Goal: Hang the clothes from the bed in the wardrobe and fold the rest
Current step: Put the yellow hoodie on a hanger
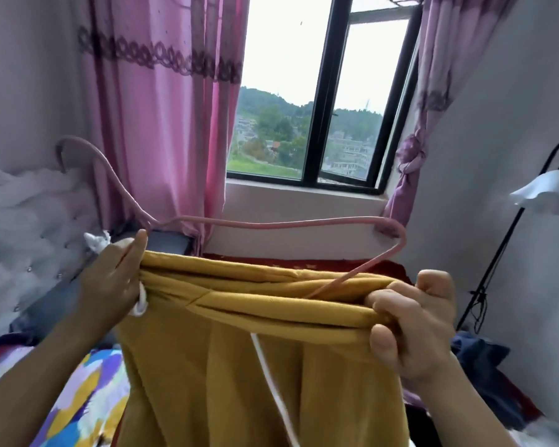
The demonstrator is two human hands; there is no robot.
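Currently, the head view shows a mustard-yellow garment held up at the centre of the frame, its bunched waistband stretched horizontally between both hands and the remaining fabric hanging down to the lower edge. The left hand, at centre left, grips the left end of the waistband with curled fingers; its thumb points upward and touches the pink hanger near the neck. The right hand, at centre right, grips the right end of the waistband with fingers and thumb curled round the folded fabric. The hanger lies above the waistband, hook toward the upper left; its right shoulder bends down and the lower bar enters the waistband opening. A white drawstring hangs down the front of the garment, and another white cord end shows beside the left hand. Below, at lower left, lies the bed with a multicoloured sheet. A dark blue cloth lies at lower right. Behind stand a window, pink curtains and, at right, a floor lamp.
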